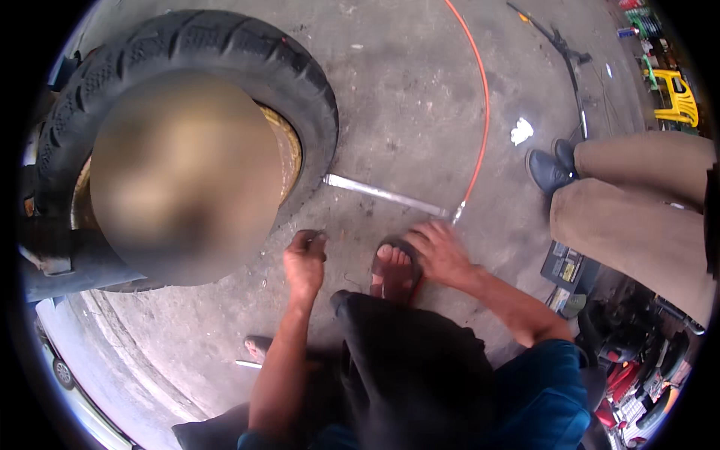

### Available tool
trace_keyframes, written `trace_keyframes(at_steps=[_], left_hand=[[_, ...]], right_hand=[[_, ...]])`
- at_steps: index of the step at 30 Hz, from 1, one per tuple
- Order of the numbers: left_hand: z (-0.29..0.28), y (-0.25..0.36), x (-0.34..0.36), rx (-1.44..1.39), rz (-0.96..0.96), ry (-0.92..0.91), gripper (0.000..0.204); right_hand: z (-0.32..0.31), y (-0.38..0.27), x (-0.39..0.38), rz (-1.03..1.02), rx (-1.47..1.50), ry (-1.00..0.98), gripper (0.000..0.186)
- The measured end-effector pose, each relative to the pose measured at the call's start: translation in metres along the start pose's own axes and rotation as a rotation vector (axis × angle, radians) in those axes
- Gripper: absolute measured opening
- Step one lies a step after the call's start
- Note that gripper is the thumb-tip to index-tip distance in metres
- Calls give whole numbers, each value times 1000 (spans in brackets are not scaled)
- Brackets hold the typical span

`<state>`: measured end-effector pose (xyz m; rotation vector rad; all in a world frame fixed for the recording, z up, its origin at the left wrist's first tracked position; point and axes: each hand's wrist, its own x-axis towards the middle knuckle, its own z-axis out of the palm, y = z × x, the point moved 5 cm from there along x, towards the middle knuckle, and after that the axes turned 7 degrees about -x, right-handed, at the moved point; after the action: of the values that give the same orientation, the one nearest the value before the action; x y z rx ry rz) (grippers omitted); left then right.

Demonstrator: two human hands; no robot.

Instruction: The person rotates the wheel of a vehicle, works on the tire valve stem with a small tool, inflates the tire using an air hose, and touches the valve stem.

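My left hand (pixel 305 262) is closed, its thumb and fingers pressed together near the large tire (pixel 315 97); whatever is in them is too small to make out. My right hand (pixel 442 251) is a little blurred, fingers stretched out and apart, over the floor beside my sandalled foot (pixel 394 268). Just beyond its fingertips lie the end of a flat silver metal bar (pixel 382 195) and the metal fitting (pixel 459 212) of an orange hose (pixel 484 97). The bar reaches from there to the tire. A round blurred patch hides the wheel's middle; part of a yellowish rim (pixel 289 146) shows.
To the right stands another person in tan trousers (pixel 630 217) and dark shoes (pixel 547 171). A battery (pixel 568 266) and piled parts (pixel 622 345) lie below. Farther off are crumpled white paper (pixel 521 131), a dark metal tool (pixel 566 56) and a yellow plastic stool (pixel 679 97).
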<state>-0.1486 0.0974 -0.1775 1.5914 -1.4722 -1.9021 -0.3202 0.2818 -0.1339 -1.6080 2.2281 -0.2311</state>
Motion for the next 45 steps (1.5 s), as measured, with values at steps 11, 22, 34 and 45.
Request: trace_keyframes(at_steps=[11, 22, 34, 45], left_hand=[[60, -26, 7, 741, 236, -255, 24], [53, 31, -4, 239, 427, -240, 31], [25, 102, -25, -760, 321, -179, 36], [17, 119, 6, -1046, 336, -172, 32]], right_hand=[[17, 89, -63, -264, -354, -367, 29], [-112, 114, 11, -279, -590, 47, 30], [-71, 41, 40, -156, -54, 191, 26], [-33, -30, 51, 81, 408, -38, 24]])
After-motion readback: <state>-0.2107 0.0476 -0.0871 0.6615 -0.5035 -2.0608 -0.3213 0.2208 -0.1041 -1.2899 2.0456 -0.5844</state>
